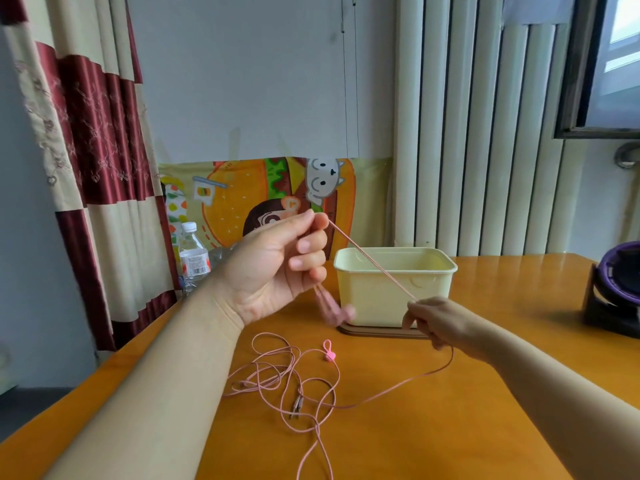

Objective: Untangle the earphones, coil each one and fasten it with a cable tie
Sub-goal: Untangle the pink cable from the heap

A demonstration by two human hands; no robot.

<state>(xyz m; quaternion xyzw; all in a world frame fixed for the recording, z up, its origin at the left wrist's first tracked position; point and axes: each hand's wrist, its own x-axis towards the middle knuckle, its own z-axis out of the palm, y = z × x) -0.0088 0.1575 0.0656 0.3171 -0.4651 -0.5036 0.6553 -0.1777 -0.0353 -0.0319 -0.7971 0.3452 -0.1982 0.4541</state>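
My left hand (277,265) is raised above the table and pinches a pink earphone cable (372,263) between thumb and forefinger. Blurred pink earbud ends (332,310) dangle below its curled fingers. The cable runs taut down and to the right into my right hand (436,323), which pinches it in front of the box. From there it trails back over the table to a loose tangle of pink cable (277,375) with plugs (297,405). A pink cable tie (329,351) lies beside the tangle.
A pale yellow plastic box (394,289) stands on a brown lid in the middle of the orange table (467,427). A purple and black device (616,292) sits at the right edge. A water bottle (192,258) stands beyond the table's left edge by the curtain.
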